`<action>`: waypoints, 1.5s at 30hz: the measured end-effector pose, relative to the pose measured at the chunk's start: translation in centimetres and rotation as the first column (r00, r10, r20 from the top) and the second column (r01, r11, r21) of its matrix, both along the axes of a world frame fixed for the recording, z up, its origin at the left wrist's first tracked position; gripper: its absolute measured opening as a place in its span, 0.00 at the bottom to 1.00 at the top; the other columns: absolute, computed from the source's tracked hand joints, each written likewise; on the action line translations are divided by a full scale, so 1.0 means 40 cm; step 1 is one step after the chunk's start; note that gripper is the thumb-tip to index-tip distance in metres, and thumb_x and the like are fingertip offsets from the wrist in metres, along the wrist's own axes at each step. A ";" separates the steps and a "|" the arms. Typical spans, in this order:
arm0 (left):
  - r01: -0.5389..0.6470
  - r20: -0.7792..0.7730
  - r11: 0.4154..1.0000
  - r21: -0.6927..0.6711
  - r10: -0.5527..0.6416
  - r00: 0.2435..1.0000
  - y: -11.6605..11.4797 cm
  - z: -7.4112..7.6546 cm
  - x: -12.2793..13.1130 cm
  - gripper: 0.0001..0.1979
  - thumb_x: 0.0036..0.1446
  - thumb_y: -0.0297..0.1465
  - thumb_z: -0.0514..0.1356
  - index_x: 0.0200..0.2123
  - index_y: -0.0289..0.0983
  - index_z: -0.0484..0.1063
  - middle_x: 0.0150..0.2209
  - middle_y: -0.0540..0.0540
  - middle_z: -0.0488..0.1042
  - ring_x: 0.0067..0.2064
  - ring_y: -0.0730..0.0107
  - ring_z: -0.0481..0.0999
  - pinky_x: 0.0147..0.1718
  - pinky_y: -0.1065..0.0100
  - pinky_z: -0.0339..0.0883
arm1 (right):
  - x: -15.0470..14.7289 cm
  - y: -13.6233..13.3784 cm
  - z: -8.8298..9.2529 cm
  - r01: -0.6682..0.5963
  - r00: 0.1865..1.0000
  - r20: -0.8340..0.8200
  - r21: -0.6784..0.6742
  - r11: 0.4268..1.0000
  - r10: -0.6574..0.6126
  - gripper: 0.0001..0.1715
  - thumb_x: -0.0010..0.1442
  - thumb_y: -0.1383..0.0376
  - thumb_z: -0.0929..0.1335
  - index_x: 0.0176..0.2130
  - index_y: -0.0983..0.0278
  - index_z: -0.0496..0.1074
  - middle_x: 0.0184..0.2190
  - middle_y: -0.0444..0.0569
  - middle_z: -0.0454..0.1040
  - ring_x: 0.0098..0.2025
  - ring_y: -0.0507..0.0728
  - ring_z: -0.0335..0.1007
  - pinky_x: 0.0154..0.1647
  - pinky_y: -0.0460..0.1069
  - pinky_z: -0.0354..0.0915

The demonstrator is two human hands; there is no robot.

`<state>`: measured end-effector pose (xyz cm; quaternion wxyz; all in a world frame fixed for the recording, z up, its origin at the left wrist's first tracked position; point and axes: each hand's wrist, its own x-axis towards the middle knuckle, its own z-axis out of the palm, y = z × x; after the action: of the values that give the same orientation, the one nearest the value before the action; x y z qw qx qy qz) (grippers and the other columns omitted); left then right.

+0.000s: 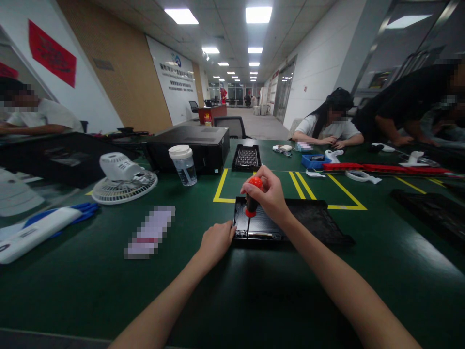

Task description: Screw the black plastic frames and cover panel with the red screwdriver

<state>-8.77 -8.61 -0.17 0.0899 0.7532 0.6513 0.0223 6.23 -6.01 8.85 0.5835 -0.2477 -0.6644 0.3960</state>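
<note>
A red-and-black screwdriver is in my right hand, whose fingers are closed around its handle. Its shaft points down, and the tip meets the near-left edge of a shallow black tray-like panel lying on the table. My left hand holds the panel's left end, just left of the screwdriver tip; its fingertips are partly hidden by the edge. Any screw under the tip is too small to make out.
Behind the panel, yellow tape lines mark the green table. A black tray of small parts, a water cup, a white fan and a blurred-out phone stand around. People sit across the table, near a blue bin.
</note>
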 end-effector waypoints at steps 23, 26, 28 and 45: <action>-0.004 0.010 1.000 -0.011 0.004 1.000 -0.002 0.007 0.004 0.20 0.61 0.41 0.43 0.45 0.40 0.68 0.38 0.41 0.75 0.39 0.62 0.75 0.36 0.66 0.65 | -0.010 -0.006 -0.004 0.073 0.997 -0.008 -0.005 0.997 -0.073 0.22 0.47 0.58 0.71 0.29 0.61 0.53 0.17 0.35 0.60 0.18 0.46 0.58 0.17 0.41 0.56; -0.009 -0.001 1.000 -0.004 0.009 1.000 0.000 0.002 0.002 0.20 0.60 0.42 0.42 0.44 0.40 0.68 0.37 0.41 0.75 0.39 0.61 0.75 0.35 0.66 0.65 | -0.012 -0.008 -0.006 0.098 0.995 0.002 0.007 0.995 -0.098 0.23 0.46 0.58 0.71 0.30 0.61 0.53 0.18 0.35 0.60 0.18 0.46 0.57 0.17 0.41 0.55; -0.011 -0.001 1.000 -0.005 0.011 1.000 0.000 0.001 0.001 0.20 0.60 0.42 0.42 0.44 0.40 0.68 0.37 0.41 0.75 0.39 0.62 0.75 0.35 0.67 0.65 | -0.014 -0.010 -0.005 0.102 0.995 0.000 0.015 0.995 -0.102 0.22 0.46 0.58 0.71 0.30 0.61 0.54 0.18 0.35 0.60 0.18 0.46 0.55 0.17 0.41 0.53; 0.007 0.003 1.000 0.016 -0.007 1.000 0.000 0.003 0.001 0.19 0.61 0.41 0.43 0.42 0.40 0.69 0.36 0.42 0.75 0.38 0.62 0.75 0.34 0.66 0.65 | -0.012 -0.012 -0.006 0.173 0.980 0.063 0.175 0.969 -0.187 0.18 0.56 0.52 0.63 0.28 0.64 0.66 0.21 0.42 0.61 0.23 0.50 0.59 0.23 0.44 0.55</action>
<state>-8.72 -8.63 -0.07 0.0850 0.7559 0.6485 0.0287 5.77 -6.50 8.60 0.6090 -0.2720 -0.6930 0.2736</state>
